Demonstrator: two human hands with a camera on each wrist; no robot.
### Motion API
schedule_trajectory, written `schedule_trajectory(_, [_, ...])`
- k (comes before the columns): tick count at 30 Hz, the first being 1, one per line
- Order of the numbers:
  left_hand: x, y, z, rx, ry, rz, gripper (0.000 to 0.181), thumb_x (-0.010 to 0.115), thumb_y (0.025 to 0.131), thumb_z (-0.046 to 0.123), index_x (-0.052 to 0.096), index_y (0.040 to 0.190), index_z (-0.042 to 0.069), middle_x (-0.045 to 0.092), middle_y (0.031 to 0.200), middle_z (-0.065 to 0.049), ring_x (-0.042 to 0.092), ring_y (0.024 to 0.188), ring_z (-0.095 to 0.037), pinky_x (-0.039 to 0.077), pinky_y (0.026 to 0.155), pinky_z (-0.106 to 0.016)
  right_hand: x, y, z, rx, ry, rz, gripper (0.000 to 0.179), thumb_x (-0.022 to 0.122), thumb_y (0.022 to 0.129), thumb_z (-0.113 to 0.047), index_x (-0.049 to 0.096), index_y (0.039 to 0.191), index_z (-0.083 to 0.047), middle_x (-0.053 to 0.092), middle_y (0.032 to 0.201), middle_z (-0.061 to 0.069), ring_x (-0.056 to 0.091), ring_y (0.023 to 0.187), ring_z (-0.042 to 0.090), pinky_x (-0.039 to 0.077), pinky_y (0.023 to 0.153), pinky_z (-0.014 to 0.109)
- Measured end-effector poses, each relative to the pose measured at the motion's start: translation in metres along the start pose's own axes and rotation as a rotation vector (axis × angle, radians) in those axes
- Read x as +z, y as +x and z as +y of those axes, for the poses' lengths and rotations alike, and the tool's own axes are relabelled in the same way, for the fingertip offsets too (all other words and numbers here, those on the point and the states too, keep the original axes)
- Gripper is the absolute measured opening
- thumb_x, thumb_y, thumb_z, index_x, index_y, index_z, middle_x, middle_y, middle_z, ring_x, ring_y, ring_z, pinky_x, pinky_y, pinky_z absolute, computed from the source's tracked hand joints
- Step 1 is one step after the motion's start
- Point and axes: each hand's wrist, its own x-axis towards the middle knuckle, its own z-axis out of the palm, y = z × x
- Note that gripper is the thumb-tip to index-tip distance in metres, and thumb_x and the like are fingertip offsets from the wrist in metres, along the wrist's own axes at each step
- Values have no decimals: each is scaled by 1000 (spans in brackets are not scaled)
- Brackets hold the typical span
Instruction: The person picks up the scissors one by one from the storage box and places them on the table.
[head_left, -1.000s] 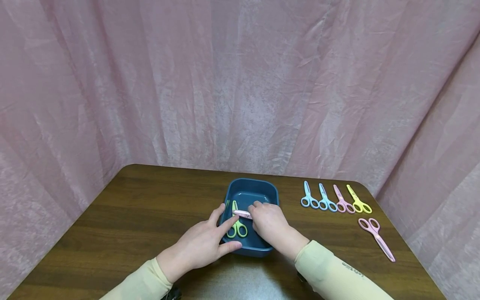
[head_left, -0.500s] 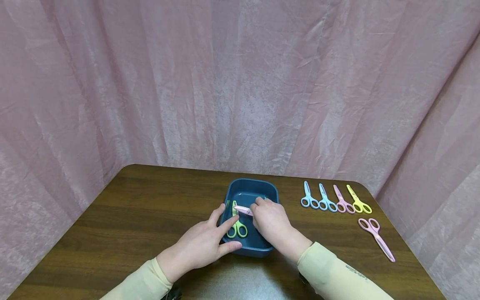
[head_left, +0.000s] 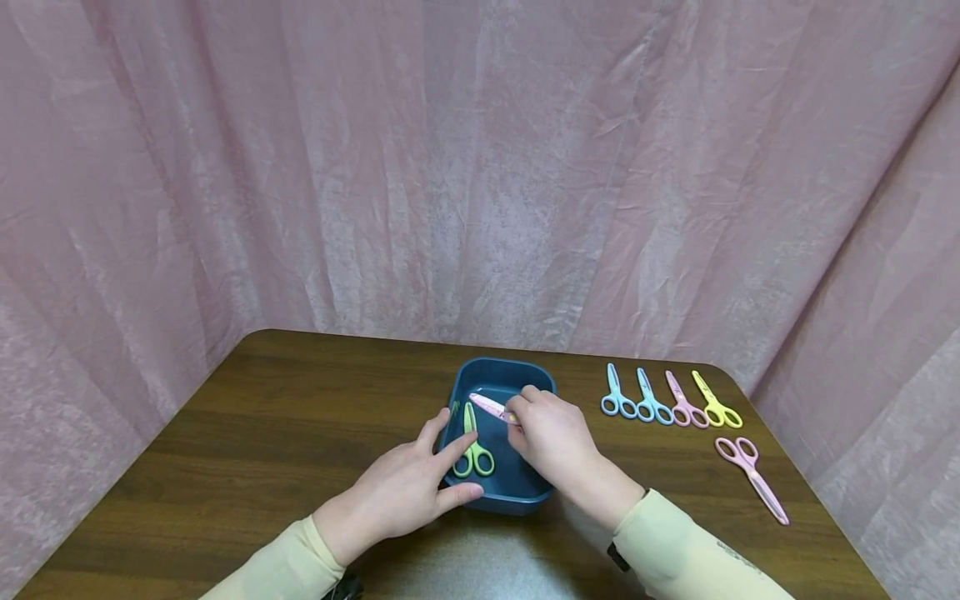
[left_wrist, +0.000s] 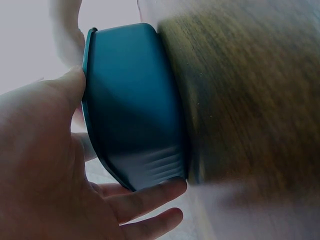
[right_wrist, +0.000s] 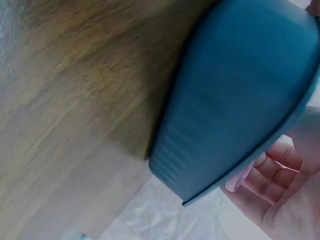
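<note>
In the head view a dark blue plastic bin point(head_left: 504, 505) stands on the table. Green-handled scissors point(head_left: 483, 463) lie inside, along its left side. My left hand point(head_left: 397, 492) rests on the bin's near left rim with spread, fairly straight fingers, the index reaching in over the scissors. In the left wrist view, fingers point(left_wrist: 145, 200) also lie along the bin's outer wall point(left_wrist: 135, 100). My right hand point(head_left: 551, 433) pinches pink scissors point(head_left: 490, 407) over the bin, blades pointing left; their handles are hidden by the fingers. In the right wrist view the scissors are hidden.
Right of the bin, two blue scissors point(head_left: 618, 404), a pink pair point(head_left: 686, 408) and a yellow pair point(head_left: 722, 410) stand in a row. Another pink pair point(head_left: 752, 471) lies nearer the right edge of the brown table point(head_left: 300, 417). Pink curtains point(head_left: 480, 167) hang behind.
My right hand has moved slightly up and to the right, and the pink scissors' blades have swung to tilt up toward the far left. The left hand has stayed in place.
</note>
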Motion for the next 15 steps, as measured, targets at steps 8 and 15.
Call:
schedule_trajectory(8, [0, 0, 0, 1, -2, 0, 75, 65, 106, 65, 54, 166, 21, 34, 172, -30, 77, 106, -40, 65, 86, -51, -17, -9, 2, 15, 26, 50, 13, 88, 91, -14, 82, 102, -13, 60, 81, -5, 54, 69, 12, 50, 57, 28])
schedule_trajectory(15, [0, 1, -1, -10, -3, -10, 75, 64, 106, 66, 54, 166, 22, 32, 173, -29, 75, 111, -43, 65, 90, -53, -29, -22, 9, 20, 5, 101, 14, 89, 87, -12, 81, 99, -13, 62, 83, -6, 56, 70, 13, 47, 56, 29])
